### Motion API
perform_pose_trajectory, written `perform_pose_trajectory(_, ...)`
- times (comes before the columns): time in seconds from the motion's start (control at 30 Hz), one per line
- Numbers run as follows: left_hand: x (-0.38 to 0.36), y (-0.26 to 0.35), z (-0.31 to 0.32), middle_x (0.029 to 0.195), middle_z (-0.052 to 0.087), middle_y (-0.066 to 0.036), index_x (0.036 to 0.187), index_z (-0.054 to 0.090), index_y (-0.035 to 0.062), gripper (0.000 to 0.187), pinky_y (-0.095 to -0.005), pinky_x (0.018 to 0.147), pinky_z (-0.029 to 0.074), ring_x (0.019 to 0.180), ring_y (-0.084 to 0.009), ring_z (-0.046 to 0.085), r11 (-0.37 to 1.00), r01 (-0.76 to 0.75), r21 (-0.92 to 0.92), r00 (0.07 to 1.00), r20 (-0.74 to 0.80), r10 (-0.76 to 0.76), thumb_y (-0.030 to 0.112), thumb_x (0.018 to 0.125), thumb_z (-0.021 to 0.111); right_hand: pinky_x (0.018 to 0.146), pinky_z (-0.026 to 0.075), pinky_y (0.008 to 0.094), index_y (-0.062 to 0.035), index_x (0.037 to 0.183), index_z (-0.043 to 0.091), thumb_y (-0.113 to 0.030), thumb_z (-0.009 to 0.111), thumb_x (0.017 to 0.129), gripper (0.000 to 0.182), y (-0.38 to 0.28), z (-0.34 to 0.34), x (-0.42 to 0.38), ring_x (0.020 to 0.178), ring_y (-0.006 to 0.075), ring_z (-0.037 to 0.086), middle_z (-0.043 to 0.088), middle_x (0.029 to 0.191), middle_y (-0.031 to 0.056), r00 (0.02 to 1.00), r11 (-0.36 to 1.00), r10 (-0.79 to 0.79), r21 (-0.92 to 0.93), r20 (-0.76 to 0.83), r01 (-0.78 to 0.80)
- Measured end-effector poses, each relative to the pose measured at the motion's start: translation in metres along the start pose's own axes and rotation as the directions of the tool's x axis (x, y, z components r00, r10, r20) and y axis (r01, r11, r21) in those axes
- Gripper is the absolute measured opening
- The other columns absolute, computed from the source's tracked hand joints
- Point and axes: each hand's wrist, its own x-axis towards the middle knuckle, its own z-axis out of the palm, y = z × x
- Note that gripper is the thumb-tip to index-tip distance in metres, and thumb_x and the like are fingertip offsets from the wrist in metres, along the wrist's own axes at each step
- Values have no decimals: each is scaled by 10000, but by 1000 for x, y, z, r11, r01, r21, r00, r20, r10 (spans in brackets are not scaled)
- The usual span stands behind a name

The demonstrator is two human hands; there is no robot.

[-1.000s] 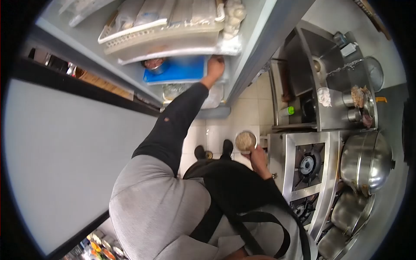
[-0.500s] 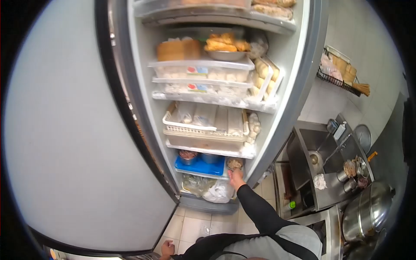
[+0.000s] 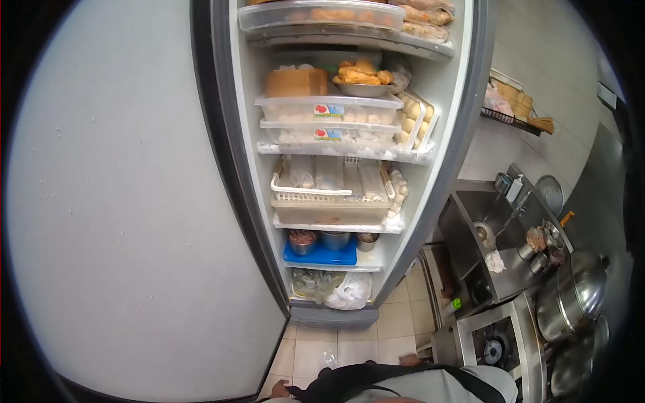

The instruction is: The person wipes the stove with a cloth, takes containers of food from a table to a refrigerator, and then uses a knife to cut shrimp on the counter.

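A small steel container (image 3: 367, 242) with pale food stands on a lower fridge shelf, right of a blue tray (image 3: 320, 257). The tray bears a steel bowl of reddish food (image 3: 302, 242) and another steel container (image 3: 335, 240). My right hand (image 3: 410, 361) is low beside my body, away from the shelf; it is small and blurred, so its fingers cannot be made out. At the bottom of the view, my left hand (image 3: 281, 388) hangs near the fridge door with its fingers curled and nothing visible in them.
The fridge door (image 3: 134, 201) stands open at the left. Upper shelves hold clear lidded boxes (image 3: 329, 111), a white basket (image 3: 312, 195) and a bowl of orange-brown food (image 3: 363, 87). A sink (image 3: 484, 215), a gas burner (image 3: 494, 349) and a large steel pot (image 3: 571, 295) are at the right.
My right hand has let go of the small steel container and drawn back from the shelf to beside my body. The view has shifted, and my left hand appears lower and further right.
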Motion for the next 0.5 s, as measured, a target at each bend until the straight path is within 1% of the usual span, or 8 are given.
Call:
perform_pose_trajectory(0.17,-1,21,-17,891,726,-92,1138,739,227,314,-387,974,496,943,-270,689,950,-210,232,968,-88,236,307,875,588,743,541,497,-79,1012,661,-364,607,891,314,-16,103,-169,852,319,695,691,908,151,841,890,310,174,444,-421)
perform_pose_trajectory(0.23,1,31,-26,927,718,-150,1139,728,172,342,-440,902,527,943,-326,687,603,-463,650,844,116,523,339,866,605,723,548,482,-68,1010,654,-346,593,904,304,-25,116,-192,834,301,692,684,910,141,840,863,356,202,409,-463)
perform_pose_trajectory(0.33,-9,45,-37,903,706,-165,1018,725,123,295,-494,755,544,891,-362,686,682,-662,309,742,400,539,339,867,592,693,559,460,-52,1007,642,-320,572,923,289,-13,148,-188,807,275,688,674,914,128,891,884,377,188,251,-427)
perform_pose_trajectory(0.37,-17,56,-35,869,702,-157,939,726,116,233,-484,747,543,880,-356,689,260,-722,642,678,580,452,285,854,589,683,563,452,-47,1005,639,-311,565,930,285,-8,159,-177,798,266,686,671,915,123,914,899,376,178,153,-399)
perform_pose_trajectory(0.4,-25,61,-27,899,711,-165,875,730,118,195,-487,756,541,874,-344,694,370,-532,761,846,486,218,254,783,624,680,564,420,-38,1014,630,-272,573,934,254,-15,129,-170,789,254,680,666,922,115,905,838,405,344,127,-423)
perform_pose_trajectory(0.43,-34,65,-23,1043,725,-154,815,735,113,164,-486,843,533,904,-358,692,747,-232,623,967,229,109,225,743,639,677,565,387,-28,1023,622,-233,581,938,226,-29,101,-167,779,243,673,662,930,107,856,572,497,688,141,-446)
perform_pose_trajectory(0.47,-50,65,-28,1235,681,-163,966,734,104,261,-480,943,501,1006,-387,666,614,-368,698,929,297,219,218,759,624,675,566,354,-18,1032,614,-193,589,942,198,-55,63,-172,769,231,666,658,937,99,762,-135,575,953,298,-271)
perform_pose_trajectory(0.5,-39,38,-17,1316,622,-224,1158,671,75,373,-481,982,476,1061,-404,637,535,-272,800,956,287,57,222,817,637,672,567,321,-9,1041,606,-154,597,946,174,-82,26,-181,759,219,659,653,944,90,742,-426,572,900,349,-94)
